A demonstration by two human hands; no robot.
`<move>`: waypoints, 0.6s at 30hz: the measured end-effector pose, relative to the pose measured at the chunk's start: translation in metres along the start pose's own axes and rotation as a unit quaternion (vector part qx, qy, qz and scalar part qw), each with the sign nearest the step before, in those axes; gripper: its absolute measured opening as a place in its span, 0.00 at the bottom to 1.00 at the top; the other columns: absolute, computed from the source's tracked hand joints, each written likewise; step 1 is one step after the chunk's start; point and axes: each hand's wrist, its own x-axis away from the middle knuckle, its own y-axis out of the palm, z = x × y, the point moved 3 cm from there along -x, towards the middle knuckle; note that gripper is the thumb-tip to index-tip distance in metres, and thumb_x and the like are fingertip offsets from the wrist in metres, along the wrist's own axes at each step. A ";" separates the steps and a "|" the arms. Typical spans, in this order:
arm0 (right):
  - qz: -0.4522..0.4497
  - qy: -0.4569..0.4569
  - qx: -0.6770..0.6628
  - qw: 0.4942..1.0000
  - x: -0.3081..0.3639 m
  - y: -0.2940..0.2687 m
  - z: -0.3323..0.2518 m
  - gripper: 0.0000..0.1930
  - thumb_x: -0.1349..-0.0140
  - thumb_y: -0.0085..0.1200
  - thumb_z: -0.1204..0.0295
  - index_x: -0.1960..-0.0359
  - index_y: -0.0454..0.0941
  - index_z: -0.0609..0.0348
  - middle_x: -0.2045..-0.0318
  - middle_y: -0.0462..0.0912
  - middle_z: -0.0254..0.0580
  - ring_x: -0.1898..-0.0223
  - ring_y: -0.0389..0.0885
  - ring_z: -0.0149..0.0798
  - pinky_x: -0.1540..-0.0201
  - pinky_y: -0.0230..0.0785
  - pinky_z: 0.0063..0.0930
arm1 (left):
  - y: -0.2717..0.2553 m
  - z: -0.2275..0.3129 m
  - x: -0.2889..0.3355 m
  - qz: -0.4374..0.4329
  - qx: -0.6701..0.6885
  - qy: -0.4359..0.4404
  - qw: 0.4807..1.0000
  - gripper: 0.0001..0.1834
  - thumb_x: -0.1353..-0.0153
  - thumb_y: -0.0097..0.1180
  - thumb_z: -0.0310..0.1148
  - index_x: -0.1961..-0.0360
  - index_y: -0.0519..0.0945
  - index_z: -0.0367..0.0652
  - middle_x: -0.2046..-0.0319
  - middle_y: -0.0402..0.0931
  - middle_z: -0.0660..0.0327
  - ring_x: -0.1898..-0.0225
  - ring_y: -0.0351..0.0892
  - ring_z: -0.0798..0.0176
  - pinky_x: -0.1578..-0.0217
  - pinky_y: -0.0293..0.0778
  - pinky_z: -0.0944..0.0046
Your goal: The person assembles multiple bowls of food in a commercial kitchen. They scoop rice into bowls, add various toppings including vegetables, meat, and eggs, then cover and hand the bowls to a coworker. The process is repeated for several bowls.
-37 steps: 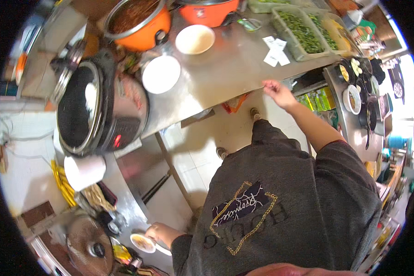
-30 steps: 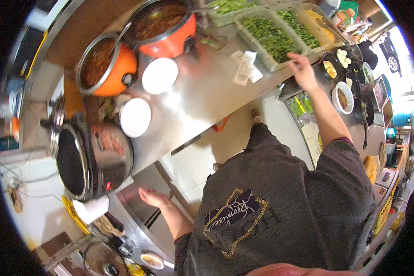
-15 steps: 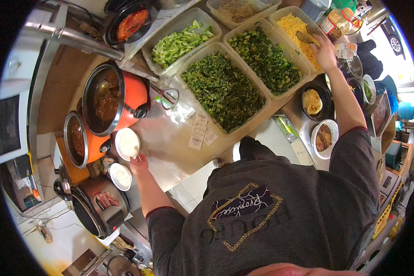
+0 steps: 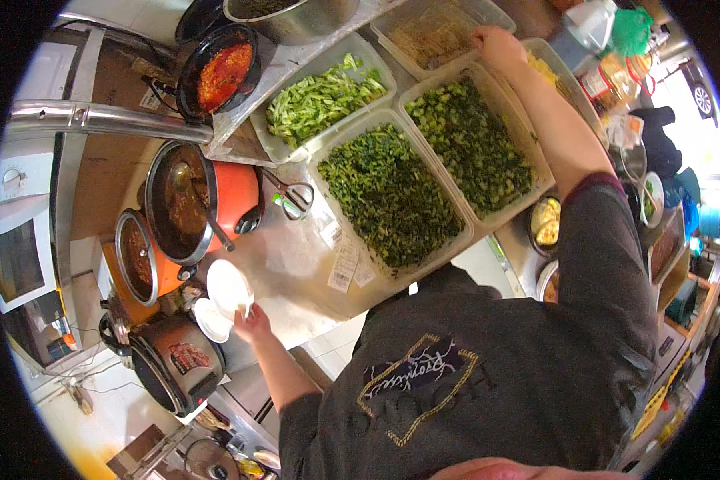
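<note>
At the counter's left side, my left hand [image 4: 252, 322] pinches the near rim of a white bowl [image 4: 229, 286]. The bowl looks tilted, and glare washes out its inside. A second white bowl [image 4: 211, 322] is partly under it. Far off, my right hand [image 4: 500, 50] reaches over the rim of a clear plastic container of pale brown shreds [image 4: 434, 40]. Its fingers look curled, but what they hold is not distinguishable. My right forearm covers part of a container of yellow shreds [image 4: 546, 69].
Containers of chopped greens [image 4: 388, 188], [image 4: 472, 140] and pale green strips [image 4: 324, 98] fill the counter's middle. Left stand two orange pots [image 4: 236, 196], a ladle inside the larger, and a dark cooker [image 4: 180, 360]. Scissors [image 4: 298, 198] lie beside them. A black bowl holds red sauce [image 4: 224, 76].
My right hand has moved left from the yellow shreds to the brown shreds; the tongs seen in it earlier no longer show. The bowl at my left hand has tilted, overlapping the other bowl.
</note>
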 end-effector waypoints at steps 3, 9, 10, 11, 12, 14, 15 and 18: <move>-0.122 0.024 0.191 0.974 -0.065 0.030 0.012 0.12 0.37 0.46 0.71 0.54 0.79 0.50 0.54 0.81 0.45 0.54 0.80 0.50 0.55 0.74 0.49 | -0.030 0.005 0.056 0.010 0.008 0.016 1.000 0.17 0.40 0.50 0.34 0.53 0.74 0.35 0.58 0.77 0.52 0.58 0.77 0.54 0.59 0.76 0.58; -0.218 -0.090 0.348 0.907 -0.097 0.070 0.023 0.16 0.35 0.48 0.72 0.46 0.73 0.54 0.41 0.69 0.45 0.43 0.71 0.48 0.51 0.73 0.43 | -0.050 -0.006 0.139 0.046 -0.009 0.021 0.999 0.24 0.38 0.47 0.32 0.41 0.64 0.35 0.50 0.73 0.51 0.50 0.75 0.53 0.53 0.76 0.54; -0.198 -0.104 0.320 0.920 -0.101 0.072 0.024 0.15 0.35 0.49 0.72 0.47 0.73 0.56 0.43 0.71 0.47 0.45 0.72 0.48 0.51 0.73 0.44 | -0.048 -0.010 0.148 0.016 -0.012 0.000 1.000 0.24 0.38 0.46 0.31 0.41 0.64 0.35 0.49 0.73 0.51 0.49 0.75 0.53 0.52 0.76 0.54; -0.178 -0.120 0.293 0.932 -0.101 0.069 0.029 0.14 0.36 0.49 0.73 0.49 0.74 0.57 0.45 0.73 0.49 0.46 0.74 0.48 0.52 0.73 0.44 | -0.045 -0.012 0.153 0.048 -0.011 0.002 0.999 0.24 0.38 0.46 0.31 0.41 0.64 0.36 0.49 0.73 0.51 0.48 0.75 0.53 0.52 0.76 0.54; -0.208 -0.109 0.310 0.921 -0.107 0.073 0.032 0.16 0.36 0.49 0.74 0.46 0.71 0.55 0.44 0.71 0.48 0.45 0.73 0.48 0.50 0.73 0.43 | -0.040 -0.016 0.157 0.036 0.010 -0.023 0.999 0.24 0.38 0.46 0.31 0.41 0.64 0.36 0.48 0.73 0.51 0.48 0.75 0.53 0.51 0.76 0.54; -0.258 -0.079 0.348 0.898 -0.119 0.071 0.043 0.21 0.36 0.47 0.75 0.40 0.65 0.50 0.40 0.67 0.45 0.43 0.71 0.47 0.48 0.71 0.42 | -0.025 -0.023 0.161 0.011 -0.003 -0.027 1.000 0.25 0.38 0.45 0.31 0.40 0.62 0.35 0.45 0.70 0.50 0.45 0.71 0.50 0.46 0.71 0.50; -0.281 -0.062 0.367 0.885 -0.126 0.068 0.046 0.24 0.35 0.47 0.75 0.37 0.61 0.48 0.38 0.66 0.44 0.42 0.70 0.46 0.47 0.71 0.41 | -0.018 -0.026 0.164 0.006 -0.001 -0.019 1.000 0.26 0.37 0.45 0.31 0.39 0.61 0.34 0.43 0.68 0.49 0.42 0.68 0.48 0.42 0.67 0.47; -0.281 -0.268 0.437 0.812 -0.125 0.045 0.049 0.26 0.36 0.46 0.76 0.35 0.61 0.45 0.41 0.70 0.45 0.46 0.74 0.48 0.49 0.71 0.41 | 0.002 -0.036 0.169 -0.060 -0.011 -0.046 0.997 0.28 0.37 0.43 0.31 0.36 0.57 0.34 0.39 0.63 0.49 0.39 0.64 0.47 0.39 0.62 0.45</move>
